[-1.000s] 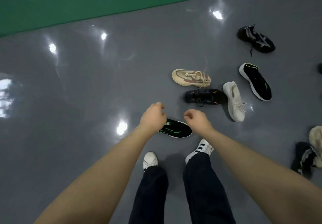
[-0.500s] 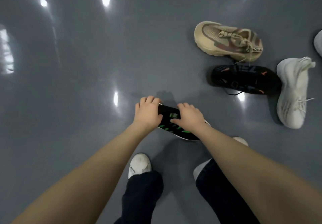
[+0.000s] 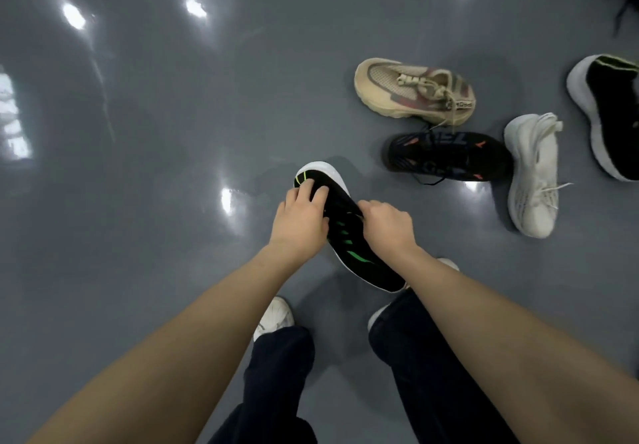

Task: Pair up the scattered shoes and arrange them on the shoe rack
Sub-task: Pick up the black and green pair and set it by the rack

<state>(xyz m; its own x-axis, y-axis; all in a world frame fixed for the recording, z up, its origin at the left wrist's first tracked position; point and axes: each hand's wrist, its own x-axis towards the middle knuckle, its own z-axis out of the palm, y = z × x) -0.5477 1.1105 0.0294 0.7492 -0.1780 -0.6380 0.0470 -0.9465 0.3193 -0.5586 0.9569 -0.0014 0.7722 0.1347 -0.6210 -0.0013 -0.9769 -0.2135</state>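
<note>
A black shoe with green stripes and a white sole is held just above the grey floor, heel pointing away from me. My left hand grips its heel collar and my right hand grips the opening on the other side. To the right lie a beige sneaker, a black sneaker with orange marks, a white knit sneaker and a black shoe with a white sole at the right edge. No shoe rack is in view.
The glossy grey floor stretches to the left with bright light reflections. My own feet in white shoes and dark trousers stand directly below the held shoe. A dark lace hangs in at the top right corner.
My hands have closed on the black and green shoe, turned it and raised its heel end off the floor. The camera has pulled back slightly, bringing the black white-soled shoe into view.
</note>
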